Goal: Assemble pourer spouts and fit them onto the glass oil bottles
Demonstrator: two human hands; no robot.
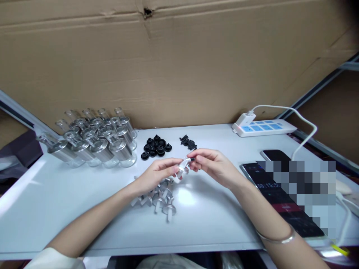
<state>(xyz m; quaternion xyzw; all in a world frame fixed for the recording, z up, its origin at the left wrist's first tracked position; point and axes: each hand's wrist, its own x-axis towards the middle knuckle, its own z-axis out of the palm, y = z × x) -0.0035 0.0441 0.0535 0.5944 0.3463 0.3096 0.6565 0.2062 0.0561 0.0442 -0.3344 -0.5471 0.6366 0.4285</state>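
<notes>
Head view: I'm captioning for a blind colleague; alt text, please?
A left hand holds a silvery spout while the right hand holds a small black piece at its tip. Similar spouts, black stoppers, slim black pieces and bottles sit on the white table.

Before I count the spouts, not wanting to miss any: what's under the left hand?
Beneath the left hand, silvery spouts lie in a cluster on the white table. The hand hides part of the cluster, so I can't tell how many are covered.

Cardboard wall (pixel 179 67) behind pale glossy table (pixel 213 220); grey metal posts (pixel 17 114).
</notes>
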